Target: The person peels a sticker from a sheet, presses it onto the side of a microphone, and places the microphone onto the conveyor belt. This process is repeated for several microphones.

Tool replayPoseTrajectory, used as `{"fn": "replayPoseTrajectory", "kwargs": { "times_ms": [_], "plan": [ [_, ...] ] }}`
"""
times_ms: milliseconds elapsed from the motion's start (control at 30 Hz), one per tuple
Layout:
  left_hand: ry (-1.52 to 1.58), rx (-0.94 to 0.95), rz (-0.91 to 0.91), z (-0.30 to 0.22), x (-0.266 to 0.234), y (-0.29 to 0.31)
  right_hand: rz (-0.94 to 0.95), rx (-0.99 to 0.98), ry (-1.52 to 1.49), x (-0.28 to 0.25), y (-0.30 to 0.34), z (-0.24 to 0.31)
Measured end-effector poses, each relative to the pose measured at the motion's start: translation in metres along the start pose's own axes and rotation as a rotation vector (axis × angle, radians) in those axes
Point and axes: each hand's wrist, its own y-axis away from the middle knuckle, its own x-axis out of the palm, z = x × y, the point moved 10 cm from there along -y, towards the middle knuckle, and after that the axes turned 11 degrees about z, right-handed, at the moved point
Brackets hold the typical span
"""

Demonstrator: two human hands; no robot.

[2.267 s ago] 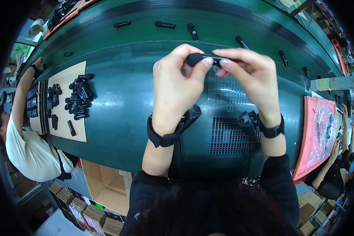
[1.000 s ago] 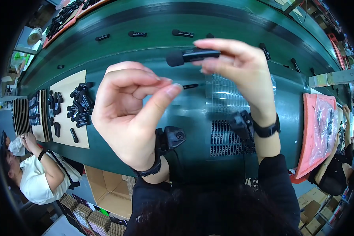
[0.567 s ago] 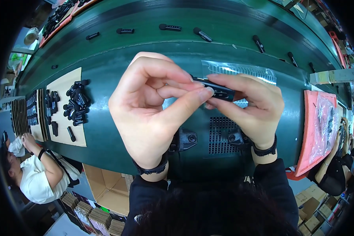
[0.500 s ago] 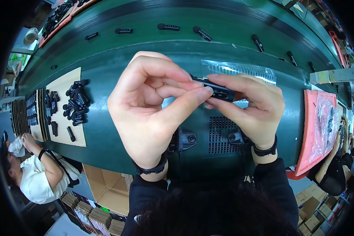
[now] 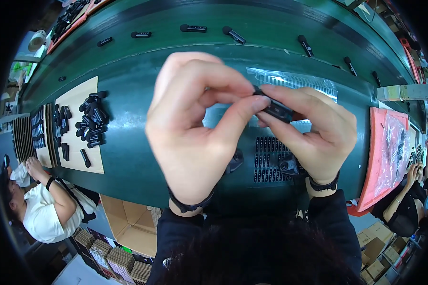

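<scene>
Above the green work surface [image 5: 128, 142], both hands meet on a small black clip-on microphone [image 5: 278, 110]. My right hand [image 5: 323, 130] grips its body between thumb and fingers. At its other end, my left hand [image 5: 190, 128] is closed, thumb and fingertips pressed against the tip; those fingers hide that end. Beneath my hands lie a sheet with rows of small black labels [image 5: 266, 159] and, farther off, a clear plastic sheet [image 5: 314, 84] with printed rows. A dark bracket-like part [image 5: 287, 166] shows over the label sheet.
Several similar microphones [image 5: 193, 28] lie spaced along the green strip at the back. Left, a cardboard sheet [image 5: 81, 164] bears a heap of black microphones [image 5: 94, 118]. Pink foam [image 5: 373, 156] with clear plastic lies right. Other people sit at both sides; an open carton [image 5: 133, 221] stands lower left.
Both hands have shifted slightly right with the microphone, which now tilts more downward to the right. The microphones along the back strip have moved a little left.
</scene>
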Motion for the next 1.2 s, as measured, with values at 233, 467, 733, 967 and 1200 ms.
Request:
{"fn": "replayPoseTrajectory", "kwargs": {
  "times_ms": [233,467,733,967,1200],
  "plan": [
    [0.146,-0.398,0.379,0.046,0.025,-0.002,-0.035,0.054,-0.137,-0.010,0.003,-0.008],
    [0.030,-0.311,0.282,0.047,0.020,-0.002,0.020,0.045,-0.152,-0.008,0.000,-0.009],
    [-0.376,-0.099,0.032,0.037,0.014,-0.011,0.054,0.184,-0.379,0.006,-0.003,-0.046],
    [-0.654,-0.197,-0.028,0.067,-0.024,-0.017,0.373,0.359,-0.680,0.063,-0.055,-0.128],
    [-0.508,-0.237,-0.250,0.061,-0.085,-0.013,0.370,0.528,0.109,0.066,-0.099,-0.279]
  ]
}}
